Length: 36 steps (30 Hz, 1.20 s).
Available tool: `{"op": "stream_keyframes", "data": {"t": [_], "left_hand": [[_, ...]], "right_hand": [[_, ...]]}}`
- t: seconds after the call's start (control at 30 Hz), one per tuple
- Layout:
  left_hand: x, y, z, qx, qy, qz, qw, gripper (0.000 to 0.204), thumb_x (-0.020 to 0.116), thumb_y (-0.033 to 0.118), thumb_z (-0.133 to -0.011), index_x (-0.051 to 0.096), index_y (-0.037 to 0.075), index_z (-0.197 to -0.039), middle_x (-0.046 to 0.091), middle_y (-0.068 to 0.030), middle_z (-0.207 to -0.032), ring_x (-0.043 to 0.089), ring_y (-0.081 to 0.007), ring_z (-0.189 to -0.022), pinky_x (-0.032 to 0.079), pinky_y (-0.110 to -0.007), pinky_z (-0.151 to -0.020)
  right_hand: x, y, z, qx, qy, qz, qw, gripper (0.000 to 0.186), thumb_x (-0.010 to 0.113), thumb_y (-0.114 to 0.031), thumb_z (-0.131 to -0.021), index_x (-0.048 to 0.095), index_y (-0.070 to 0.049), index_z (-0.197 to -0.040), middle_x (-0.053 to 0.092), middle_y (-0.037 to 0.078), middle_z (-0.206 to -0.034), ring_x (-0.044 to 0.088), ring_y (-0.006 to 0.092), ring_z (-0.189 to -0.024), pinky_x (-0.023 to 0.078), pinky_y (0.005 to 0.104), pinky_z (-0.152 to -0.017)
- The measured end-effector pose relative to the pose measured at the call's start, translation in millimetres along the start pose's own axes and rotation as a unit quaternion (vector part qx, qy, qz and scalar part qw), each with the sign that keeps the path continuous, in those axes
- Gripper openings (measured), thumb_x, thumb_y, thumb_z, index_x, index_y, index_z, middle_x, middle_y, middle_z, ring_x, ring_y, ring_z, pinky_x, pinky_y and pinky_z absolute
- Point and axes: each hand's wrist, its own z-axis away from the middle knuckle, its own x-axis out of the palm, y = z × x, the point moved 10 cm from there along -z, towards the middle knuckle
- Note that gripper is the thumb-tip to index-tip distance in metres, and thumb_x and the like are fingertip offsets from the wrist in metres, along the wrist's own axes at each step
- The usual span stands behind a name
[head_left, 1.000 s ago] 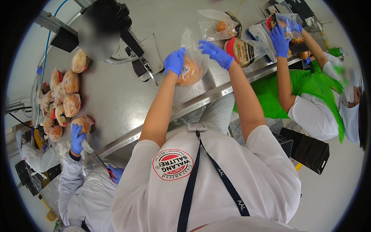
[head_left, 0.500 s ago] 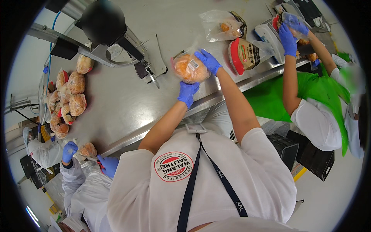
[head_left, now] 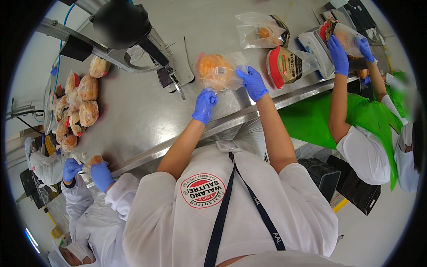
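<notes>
A round orange-brown ham in a clear plastic bag (head_left: 212, 73) is held just above the steel table, with a white label on its side. My left hand (head_left: 204, 107), in a blue glove, has its fingers closed on the bag's near edge. My right hand (head_left: 253, 83), gloved likewise, pinches the loose plastic at the bag's right end. To the left of the ham stands a bag-closing machine (head_left: 153, 51) with a black round head and a metal lever. Right of my right hand lies a bagged ham with a red, black and tan printed front (head_left: 284, 66).
Another bagged ham (head_left: 264, 33) lies farther back, beside a weighing scale (head_left: 315, 46). At the right a co-worker's gloved hands (head_left: 339, 55) hold a bagged ham. Several bagged hams (head_left: 86, 89) are piled at left; another co-worker's hands (head_left: 101, 175) work nearby. Black crates (head_left: 353, 184) stand below.
My right hand has slid from the ham's top to the bag's loose right end, and my left hand has shifted left along its near side. Both co-workers' hands have moved.
</notes>
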Motion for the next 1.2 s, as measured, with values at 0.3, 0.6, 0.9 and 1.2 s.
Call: {"op": "stream_keyframes", "data": {"t": [0.3, 0.6, 0.9, 1.2], "left_hand": [[136, 147, 58, 0.351, 0.006, -0.545, 0.761, 0.032, 0.057, 0.029, -0.082, 0.054, 0.002, -0.099, 0.056, -0.0122, -0.1, 0.051, -0.0295, -0.095, 0.039, -0.038, -0.086], [177, 18, -144, 0.069, -0.211, -0.873, 0.434, 0.032, 0.052, 0.025, -0.079, 0.063, 0.007, -0.103, 0.061, -0.0142, -0.106, 0.059, -0.0329, -0.096, 0.045, -0.043, -0.084], [180, 40, -106, 0.167, -0.273, -0.644, 0.695, 0.027, 0.048, 0.024, -0.083, 0.063, 0.006, -0.095, 0.062, -0.0145, -0.1, 0.058, -0.028, -0.093, 0.045, -0.034, -0.082], [129, 183, -45, 0.252, -0.126, -0.317, 0.905, 0.021, 0.043, 0.018, -0.088, 0.056, 0.004, -0.095, 0.055, -0.0042, -0.084, 0.051, -0.0133, -0.08, 0.042, -0.027, -0.077]], "right_hand": [[-9, 37, 10, 0.017, -0.058, 0.061, 0.996, 0.053, 0.071, -0.014, -0.074, 0.05, -0.009, -0.122, 0.059, -0.003, -0.099, 0.053, 0.0046, -0.076, 0.041, 0.0185, -0.062], [-5, 39, 10, -0.09, -0.042, 0.033, 0.995, 0.041, 0.062, -0.004, -0.076, 0.053, -0.004, -0.116, 0.059, -0.001, -0.094, 0.052, 0.0082, -0.075, 0.045, 0.0232, -0.068], [24, 57, 18, -0.045, -0.138, 0.326, 0.934, 0.026, 0.061, -0.015, -0.081, 0.059, 0.0, -0.102, 0.062, 0.008, -0.091, 0.056, 0.0137, -0.077, 0.047, 0.0279, -0.072], [76, -80, 103, -0.182, -0.197, 0.58, 0.769, 0.022, 0.064, -0.024, -0.077, 0.055, -0.004, -0.079, 0.056, 0.009, -0.075, 0.053, 0.0239, -0.067, 0.044, 0.0326, -0.064]]}}
